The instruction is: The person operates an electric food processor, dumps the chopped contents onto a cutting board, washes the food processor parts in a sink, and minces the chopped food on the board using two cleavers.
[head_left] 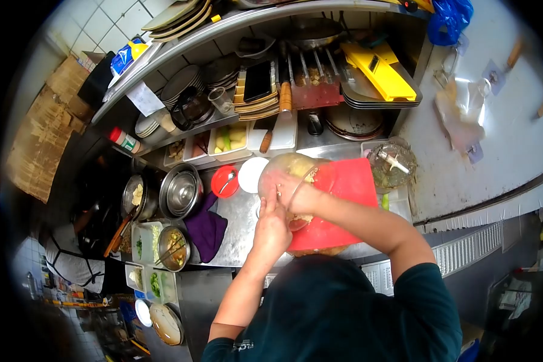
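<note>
A clear bowl is tilted over the left part of a red cutting board. My left hand is at the near left side of the bowl, its fingers pointing up along the wall and gripping it. My right hand reaches inside the bowl; its fingers are blurred behind the clear plastic or glass. Pale yellow chopped bits cling in the bowl and lie on the board near its rim. Just left of the bowl is a white round lid or plate.
A red bowl with a spoon, a purple cloth and metal bowls lie left. A clear container with a white blade hub stands right of the board. Above hangs a shelf with plates, a phone and a yellow slicer.
</note>
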The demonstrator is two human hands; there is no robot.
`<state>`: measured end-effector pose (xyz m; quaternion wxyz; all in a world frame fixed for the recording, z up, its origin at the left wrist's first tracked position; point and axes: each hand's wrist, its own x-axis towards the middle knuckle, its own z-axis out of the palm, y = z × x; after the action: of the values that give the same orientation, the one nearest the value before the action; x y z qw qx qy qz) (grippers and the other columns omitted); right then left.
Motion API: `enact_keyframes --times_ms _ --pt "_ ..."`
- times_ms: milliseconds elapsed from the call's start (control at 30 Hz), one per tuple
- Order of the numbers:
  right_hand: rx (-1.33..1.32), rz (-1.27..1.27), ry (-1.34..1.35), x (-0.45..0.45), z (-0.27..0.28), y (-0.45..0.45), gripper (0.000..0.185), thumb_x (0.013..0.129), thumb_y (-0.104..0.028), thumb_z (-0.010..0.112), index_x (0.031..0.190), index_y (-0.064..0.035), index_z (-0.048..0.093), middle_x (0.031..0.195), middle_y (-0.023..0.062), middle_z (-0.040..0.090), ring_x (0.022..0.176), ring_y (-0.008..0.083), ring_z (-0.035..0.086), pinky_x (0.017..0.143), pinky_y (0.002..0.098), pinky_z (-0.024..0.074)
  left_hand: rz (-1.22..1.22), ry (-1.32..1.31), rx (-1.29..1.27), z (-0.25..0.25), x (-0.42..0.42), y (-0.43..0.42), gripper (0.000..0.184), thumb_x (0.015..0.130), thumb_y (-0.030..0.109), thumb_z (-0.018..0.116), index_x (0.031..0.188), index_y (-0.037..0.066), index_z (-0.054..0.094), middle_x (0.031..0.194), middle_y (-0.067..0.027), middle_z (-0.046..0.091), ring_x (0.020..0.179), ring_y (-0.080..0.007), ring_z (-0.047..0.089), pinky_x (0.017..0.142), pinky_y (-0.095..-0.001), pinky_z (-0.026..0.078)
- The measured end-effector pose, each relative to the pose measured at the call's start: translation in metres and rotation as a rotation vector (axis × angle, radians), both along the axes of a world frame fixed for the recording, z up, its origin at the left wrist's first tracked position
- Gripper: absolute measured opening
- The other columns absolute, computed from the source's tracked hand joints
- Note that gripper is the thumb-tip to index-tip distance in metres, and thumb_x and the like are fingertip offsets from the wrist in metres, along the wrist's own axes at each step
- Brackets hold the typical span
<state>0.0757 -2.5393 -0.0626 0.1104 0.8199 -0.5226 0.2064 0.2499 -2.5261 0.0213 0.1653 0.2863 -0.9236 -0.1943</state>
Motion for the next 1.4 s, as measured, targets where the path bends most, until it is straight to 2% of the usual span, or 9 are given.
enact_keyframes --times_ms 67,167,400,467,500,600,933,1133,1400 --pt "-0.168 -0.117 -0.124 -0.018 -0.011 -0.014 0.048 0.09 -0.032 0.062 0.133 -0.0092 0.061 0.134 0.0184 0.061 0.126 0.0327 0.056 0.109 0.0431 0.0434 -0.025 -0.025 -0.004 0.005 0.0 0.006 0.03 0.076 -0.01 0.06 0.106 -0.014 0.062 0.15 -0.0395 0.037 0.132 -0.0558 0.046 0.114 -0.0536 0.04" --pt "0.321 -0.218 -0.278 -0.041 0.011 -0.008 0.047 0.092 -0.029 0.06 0.133 -0.0072 0.06 0.133 0.0203 0.061 0.125 0.0351 0.056 0.109 0.0433 0.0439 -0.05 -0.015 -0.016 0.002 -0.001 0.007 0.02 0.077 -0.01 0.059 0.096 -0.014 0.06 0.149 -0.0418 0.036 0.131 -0.0569 0.046 0.114 -0.0556 0.039" --pt "0.314 -0.367 -0.858 -0.042 -0.027 0.026 0.042 0.097 -0.005 0.046 0.137 -0.0029 0.057 0.135 0.0245 0.059 0.128 0.0363 0.055 0.109 0.0422 0.0444 -0.113 0.012 -0.075 -0.003 -0.012 0.012 0.008 0.077 -0.008 0.062 0.082 -0.009 0.057 0.147 -0.0447 0.035 0.13 -0.0577 0.046 0.116 -0.0576 0.036" --pt "0.575 -0.371 -1.24 -0.031 -0.067 0.023 0.049 0.096 0.001 0.043 0.143 -0.0044 0.054 0.141 0.0243 0.057 0.131 0.0344 0.054 0.111 0.0406 0.0428 -0.118 -0.014 -0.083 -0.005 -0.013 0.01 0.012 0.078 -0.004 0.067 0.082 -0.01 0.058 0.146 -0.0458 0.035 0.129 -0.0596 0.046 0.114 -0.0613 0.035" --pt "0.345 -0.104 -1.403 -0.022 -0.128 0.007 0.056 0.095 0.004 0.041 0.15 -0.0064 0.047 0.145 0.0246 0.054 0.134 0.033 0.053 0.113 0.0383 0.0409 -0.1 -0.031 -0.072 -0.005 -0.012 0.011 0.01 0.077 -0.006 0.066 0.082 -0.01 0.058 0.147 -0.0446 0.035 0.129 -0.0579 0.046 0.115 -0.0587 0.036" --pt "0.521 -0.375 -1.179 -0.023 -0.08 0.02 0.051 0.087 0.006 0.048 0.136 -0.002 0.058 0.138 0.0258 0.058 0.127 0.0388 0.056 0.106 0.0415 0.0467 -0.064 -0.043 -0.056 -0.002 -0.016 0.01 0.008 0.077 -0.01 0.063 0.084 -0.01 0.058 0.149 -0.0418 0.035 0.13 -0.0549 0.048 0.114 -0.0532 0.04" --pt "-0.031 -0.376 -0.566 -0.034 -0.053 0.001 0.047 0.088 -0.003 0.054 0.135 0.0019 0.055 0.136 0.0233 0.056 0.128 0.042 0.052 0.109 0.0471 0.0428 -0.046 -0.006 -0.044 -0.006 -0.007 0.008 0.01 0.079 -0.009 0.065 0.088 -0.009 0.06 0.149 -0.0415 0.036 0.126 -0.0538 0.052 0.106 -0.0505 0.047" --pt "0.349 -0.235 -0.564 -0.017 -0.088 0.012 0.051 0.087 -0.008 0.054 0.137 0.0007 0.054 0.136 0.022 0.055 0.125 0.0401 0.053 0.108 0.0488 0.0433 -0.02 0.007 -0.077 -0.005 -0.009 0.01 0.011 0.079 -0.01 0.065 0.088 -0.01 0.061 0.148 -0.0417 0.037 0.126 -0.0532 0.053 0.103 -0.0479 0.049" --pt "0.103 -0.406 -0.504 -0.049 -0.057 0.038 0.043 0.084 -0.006 0.055 0.126 -0.0018 0.063 0.124 0.0268 0.064 0.119 0.0397 0.06 0.103 0.0463 0.0496 0.02 0.009 -0.002 -0.011 -0.008 0.015 0.009 0.077 -0.008 0.063 0.085 -0.011 0.06 0.15 -0.041 0.036 0.126 -0.0626 0.046 0.11 -0.0559 0.043"
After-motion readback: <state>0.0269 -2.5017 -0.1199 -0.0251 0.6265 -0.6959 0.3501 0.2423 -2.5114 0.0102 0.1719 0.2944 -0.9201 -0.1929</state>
